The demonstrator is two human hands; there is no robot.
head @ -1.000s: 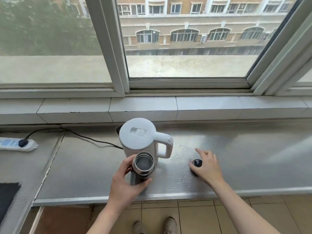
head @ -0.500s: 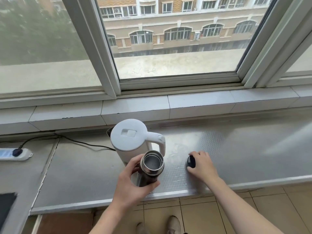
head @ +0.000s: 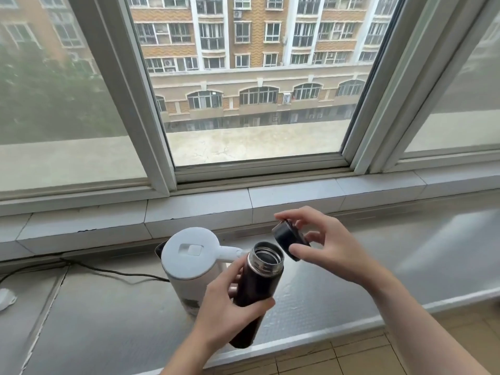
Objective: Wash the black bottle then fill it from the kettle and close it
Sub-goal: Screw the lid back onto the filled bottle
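Note:
My left hand [head: 230,307] grips the black bottle [head: 257,290] around its middle and holds it tilted above the metal counter [head: 108,320]. Its steel-rimmed mouth is uncovered and points up and to the right. My right hand [head: 324,247] pinches the black cap [head: 289,236] between thumb and fingers, just up and right of the bottle's mouth, not touching it. The white kettle [head: 189,255] stands on the counter right behind the bottle, lid down, its handle pointing right and partly hidden by the bottle.
A black cable [head: 108,272] runs left from the kettle across the counter toward a white power strip [head: 5,297] at the left edge. A tiled sill [head: 197,212] and window frames rise behind. The counter's front edge [head: 297,339] drops to a tiled floor.
My right hand picked the cap up off the counter and raised it to the bottle's mouth. My left hand lifted the bottle and tilted it. The view tipped upward.

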